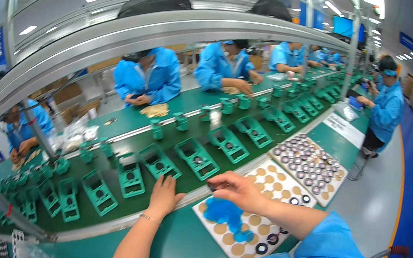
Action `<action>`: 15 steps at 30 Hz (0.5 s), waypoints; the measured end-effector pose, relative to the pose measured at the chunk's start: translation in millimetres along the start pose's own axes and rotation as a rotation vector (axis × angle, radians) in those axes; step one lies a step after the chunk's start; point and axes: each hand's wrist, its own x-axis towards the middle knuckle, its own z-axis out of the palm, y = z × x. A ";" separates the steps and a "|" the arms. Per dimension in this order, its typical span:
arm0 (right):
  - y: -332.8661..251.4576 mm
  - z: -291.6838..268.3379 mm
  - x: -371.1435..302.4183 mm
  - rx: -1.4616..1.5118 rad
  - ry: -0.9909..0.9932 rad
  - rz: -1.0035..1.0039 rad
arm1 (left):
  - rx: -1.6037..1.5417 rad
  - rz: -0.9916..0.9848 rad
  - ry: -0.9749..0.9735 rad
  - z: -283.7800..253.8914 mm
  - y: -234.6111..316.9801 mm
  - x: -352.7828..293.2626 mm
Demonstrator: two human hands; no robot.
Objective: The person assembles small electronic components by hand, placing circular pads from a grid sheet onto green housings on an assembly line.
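My left hand point(163, 197) lies palm down with its fingers stretched out. Its fingertips are at the near end of a green plastic fixture point(160, 160) on the dark green line. My right hand point(241, 191) pinches a small dark round part point(211, 187), close to the near end of another green fixture point(197, 158). Below that hand, a bright blue crumpled piece point(226, 215) covers some of a white board point(213, 231) with tan round spots. Black rings point(261, 248) sit along this board's right side.
Behind it, a second board point(324, 197) carries many metallic ring-shaped parts. Green fixtures run along the line to both sides. A metal beam point(151, 31) crosses overhead. Co-workers in blue sit across the line point(148, 76), and one stands at the right point(388, 104).
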 end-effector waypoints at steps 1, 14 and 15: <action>2.5 0.1 4.3 0.027 -0.016 0.010 | -0.014 -0.009 0.012 -0.2 -1.2 -1.8; 42.8 -1.0 72.4 -0.285 -0.041 -0.171 | -0.021 0.180 0.069 -15.3 1.3 -19.1; 47.4 1.3 80.9 -0.285 -0.043 -0.172 | -0.021 0.178 0.070 -16.4 1.7 -19.1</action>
